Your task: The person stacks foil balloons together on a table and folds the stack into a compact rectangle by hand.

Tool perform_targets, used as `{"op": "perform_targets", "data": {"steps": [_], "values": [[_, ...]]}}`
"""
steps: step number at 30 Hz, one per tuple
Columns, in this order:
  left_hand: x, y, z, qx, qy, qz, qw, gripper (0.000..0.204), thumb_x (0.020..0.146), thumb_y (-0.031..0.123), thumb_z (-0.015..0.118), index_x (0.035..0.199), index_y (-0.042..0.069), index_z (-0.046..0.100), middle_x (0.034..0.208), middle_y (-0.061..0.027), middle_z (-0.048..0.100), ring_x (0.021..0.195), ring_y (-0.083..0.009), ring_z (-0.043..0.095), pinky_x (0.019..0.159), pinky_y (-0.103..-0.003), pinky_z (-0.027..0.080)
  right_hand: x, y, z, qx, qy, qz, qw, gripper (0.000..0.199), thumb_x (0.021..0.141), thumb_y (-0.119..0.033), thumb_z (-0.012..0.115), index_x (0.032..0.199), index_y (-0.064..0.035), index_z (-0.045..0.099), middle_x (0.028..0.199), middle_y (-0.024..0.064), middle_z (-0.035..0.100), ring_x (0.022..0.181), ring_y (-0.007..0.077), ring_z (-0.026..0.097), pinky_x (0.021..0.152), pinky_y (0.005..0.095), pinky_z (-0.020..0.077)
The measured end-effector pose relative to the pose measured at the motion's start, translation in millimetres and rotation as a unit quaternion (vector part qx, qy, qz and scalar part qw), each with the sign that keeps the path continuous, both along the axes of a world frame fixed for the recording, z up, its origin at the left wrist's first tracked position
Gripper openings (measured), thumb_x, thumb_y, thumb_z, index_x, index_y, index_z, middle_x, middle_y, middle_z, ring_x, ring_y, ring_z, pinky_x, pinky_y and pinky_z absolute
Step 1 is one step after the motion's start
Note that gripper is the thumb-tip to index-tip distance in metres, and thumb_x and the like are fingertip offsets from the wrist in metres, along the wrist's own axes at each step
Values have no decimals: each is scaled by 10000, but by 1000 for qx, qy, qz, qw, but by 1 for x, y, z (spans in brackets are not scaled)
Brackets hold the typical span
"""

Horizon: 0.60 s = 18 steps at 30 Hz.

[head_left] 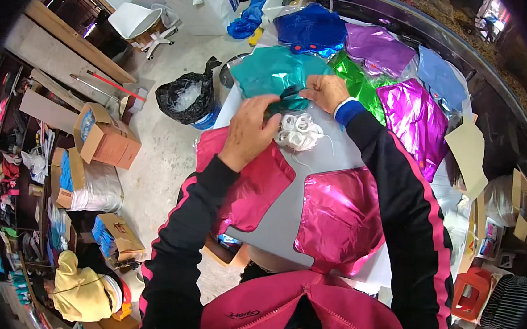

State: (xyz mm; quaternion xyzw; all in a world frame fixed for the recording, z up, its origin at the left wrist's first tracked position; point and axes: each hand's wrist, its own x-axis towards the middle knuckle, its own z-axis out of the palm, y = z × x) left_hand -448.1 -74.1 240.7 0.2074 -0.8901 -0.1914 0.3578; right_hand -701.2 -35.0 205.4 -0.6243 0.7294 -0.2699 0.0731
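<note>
Tabletop (311,187): grey, runs from bottom centre up toward the upper right; its left edge drops to bare concrete floor (165,150).
Open room: a bare grey strip down the middle, between the two pink foil pieces (339,220) — elsewhere foil crowds the surface.
Far end: blue (311,27), purple (378,48), green (360,82) and magenta (417,121) foil sheets overlap along the upper right.
Teal foil piece (271,72): upper centre, at the tabletop's left edge; it lies flat and spreads away from me, its dark neck end pointing back toward my hands.
Left hand (250,132): fingers pinched on the dark neck, closed.
Right hand (325,92): fingers closed on the teal edge, close beside the left.
White ribbon bundle (298,130): just below both hands.
Floor left: black rubbish bag (188,97), open cardboard boxes (105,136) — well apart from the tabletop.
</note>
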Motion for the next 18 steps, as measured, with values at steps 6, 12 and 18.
{"op": "perform_targets", "data": {"steps": [6,12,18], "values": [[-27,-26,-19,-62,-29,12,998,294,891,203,715,1122,22,707,1045,-158,725,996,-359,642,882,-462,508,4,4,-4,2,8,-9,1000,318,847,-377,802,827,-85,679,806,171,715,810,390,705,721,502,522],[-32,-47,-32,-50,-18,34,998,227,919,217,715,1068,47,742,1037,-152,721,921,-353,664,821,-445,520,9,-2,-11,-29,-23,-16,999,320,850,-349,812,800,-76,653,740,145,678,727,370,679,637,472,491],[-29,-53,-23,25,-21,44,999,212,973,207,653,1053,29,733,984,-156,699,923,-347,662,809,-421,517,6,-9,-18,-66,-51,78,994,219,844,-231,822,985,-70,773,892,163,746,819,340,726,717,424,550]]}}
